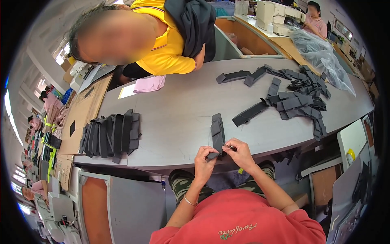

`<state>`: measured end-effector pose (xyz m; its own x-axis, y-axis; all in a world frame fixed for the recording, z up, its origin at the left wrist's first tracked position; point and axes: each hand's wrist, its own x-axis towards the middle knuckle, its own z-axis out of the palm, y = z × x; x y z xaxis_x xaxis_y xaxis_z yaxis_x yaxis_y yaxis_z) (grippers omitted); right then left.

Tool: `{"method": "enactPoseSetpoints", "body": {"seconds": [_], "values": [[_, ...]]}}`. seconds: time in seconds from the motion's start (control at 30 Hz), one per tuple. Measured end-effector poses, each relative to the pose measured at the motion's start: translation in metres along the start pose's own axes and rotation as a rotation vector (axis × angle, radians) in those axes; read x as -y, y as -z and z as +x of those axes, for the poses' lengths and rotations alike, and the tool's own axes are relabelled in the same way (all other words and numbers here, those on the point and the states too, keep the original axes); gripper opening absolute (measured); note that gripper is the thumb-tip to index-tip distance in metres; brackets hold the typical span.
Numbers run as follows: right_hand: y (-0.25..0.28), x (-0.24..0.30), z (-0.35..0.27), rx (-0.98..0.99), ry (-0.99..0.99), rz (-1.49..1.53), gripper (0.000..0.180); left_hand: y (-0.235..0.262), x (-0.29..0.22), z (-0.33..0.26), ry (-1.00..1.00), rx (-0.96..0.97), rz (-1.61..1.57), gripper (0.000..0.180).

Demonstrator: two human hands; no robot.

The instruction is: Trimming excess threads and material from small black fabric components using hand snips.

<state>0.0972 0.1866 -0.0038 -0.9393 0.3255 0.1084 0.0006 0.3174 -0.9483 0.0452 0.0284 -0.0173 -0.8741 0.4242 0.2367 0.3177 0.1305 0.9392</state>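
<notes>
Just below the centre of the frame, the left hand [204, 161] pinched the near end of a dark grey fabric strip [217, 134] between closed fingers, the strip lying on the grey table [178, 122] and running away from the person. The right hand [240, 153], touching the same strip, gripped a small metal tool [230, 147] in closed fingers. A neat stack of strips [110, 136] lay at centre left, a loose heap of strips [296, 97] at upper right. Beyond that heap sat a clear plastic bag [321, 57]; its contents could not be told.
</notes>
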Motion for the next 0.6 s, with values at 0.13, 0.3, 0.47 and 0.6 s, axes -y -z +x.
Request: {"method": "enactPoseSetpoints", "body": {"seconds": [0.13, 0.3, 0.47, 0.6], "values": [[-0.004, 0.009, -0.001, -0.109, 0.266, -0.13, 0.011, 0.001, 0.007, 0.0, -0.081, -0.064, -0.003, 0.018], [-0.007, 0.018, -0.002, -0.118, 0.285, -0.163, 0.008, 0.004, 0.001, 0.0, -0.176, -0.088, 0.029, 0.022], [-0.01, 0.018, -0.001, -0.008, -0.04, 0.059, 0.011, 0.002, 0.003, 0.002, -0.242, -0.102, 0.054, 0.015], [-0.017, 0.004, -0.001, -0.05, -0.045, 0.282, 0.019, 0.001, 0.001, -0.001, -0.014, -0.005, -0.105, 0.004]]}}
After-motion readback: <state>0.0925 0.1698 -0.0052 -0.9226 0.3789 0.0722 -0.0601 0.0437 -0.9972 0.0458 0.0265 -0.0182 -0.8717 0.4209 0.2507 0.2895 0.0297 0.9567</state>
